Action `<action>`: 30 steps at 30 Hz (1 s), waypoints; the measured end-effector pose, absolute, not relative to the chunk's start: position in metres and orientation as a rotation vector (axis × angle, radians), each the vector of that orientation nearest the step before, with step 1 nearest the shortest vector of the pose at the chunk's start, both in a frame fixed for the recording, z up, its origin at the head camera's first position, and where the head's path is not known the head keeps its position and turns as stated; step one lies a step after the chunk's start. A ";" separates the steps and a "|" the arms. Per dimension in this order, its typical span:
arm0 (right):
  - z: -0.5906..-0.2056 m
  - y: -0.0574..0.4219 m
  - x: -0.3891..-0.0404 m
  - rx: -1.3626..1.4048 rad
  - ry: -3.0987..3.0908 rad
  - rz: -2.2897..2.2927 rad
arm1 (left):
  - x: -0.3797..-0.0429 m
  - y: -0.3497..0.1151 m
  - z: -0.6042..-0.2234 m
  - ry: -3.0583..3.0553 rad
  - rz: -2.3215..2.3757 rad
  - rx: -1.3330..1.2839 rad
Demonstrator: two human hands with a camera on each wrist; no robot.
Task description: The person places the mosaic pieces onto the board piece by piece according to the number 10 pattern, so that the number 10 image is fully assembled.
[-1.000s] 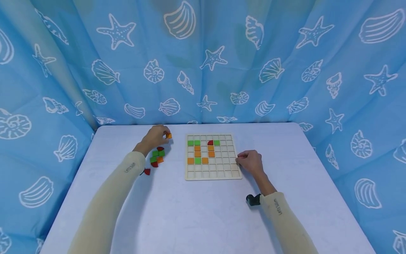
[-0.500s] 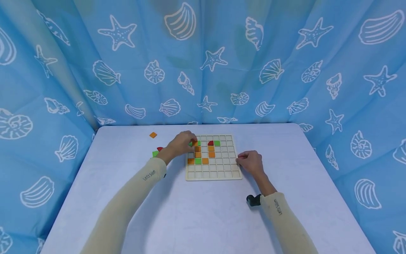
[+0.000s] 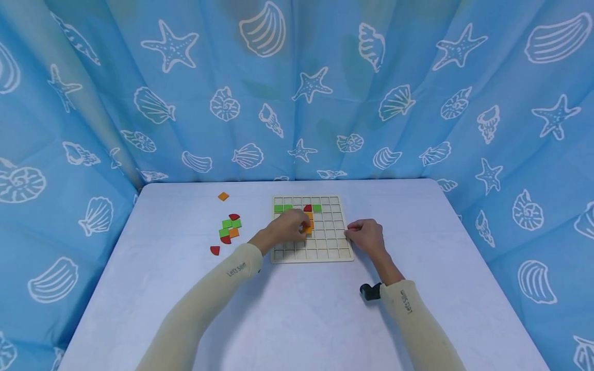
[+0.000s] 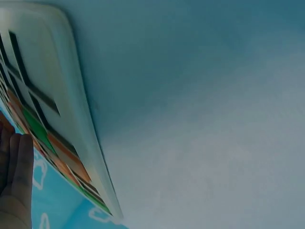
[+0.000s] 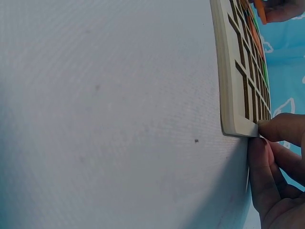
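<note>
A square wooden grid board (image 3: 325, 253) lies on the table with green, orange and red pieces in some cells. My left hand (image 3: 287, 225) is over the board's left half and pinches an orange square tile (image 3: 307, 230), just in front of the orange column. In the right wrist view that orange tile (image 5: 260, 10) is tilted on edge in the fingertips. Some placed pieces are hidden under the left hand. My right hand (image 3: 367, 236) grips the board's right edge; in the right wrist view its thumb (image 5: 281, 128) lies on the rim, fingers against the side.
Left of the board lie loose pieces: green squares (image 3: 227, 224), an orange square (image 3: 234, 233) and red quarter-circles (image 3: 215, 250). A lone orange square (image 3: 223, 196) lies farther back. A black wrist camera (image 3: 370, 292) sits at the right sleeve. Blue shell-print curtains surround the table.
My left hand has moved right from the loose pieces at the left, across the board's upper left, to its middle, carrying the orange tile. The right hand has stayed at the board's edge.
</note>
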State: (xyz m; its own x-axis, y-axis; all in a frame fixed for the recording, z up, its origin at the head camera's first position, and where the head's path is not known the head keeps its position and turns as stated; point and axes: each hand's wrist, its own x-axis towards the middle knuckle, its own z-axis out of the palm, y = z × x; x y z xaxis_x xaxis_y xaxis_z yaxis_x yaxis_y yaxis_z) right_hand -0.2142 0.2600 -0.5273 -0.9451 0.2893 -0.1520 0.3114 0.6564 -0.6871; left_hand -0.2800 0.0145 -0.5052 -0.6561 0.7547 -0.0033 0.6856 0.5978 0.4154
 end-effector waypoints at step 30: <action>-0.527 0.259 -0.213 0.476 2.871 -1.184 | -0.272 0.025 -0.512 2.727 0.466 1.251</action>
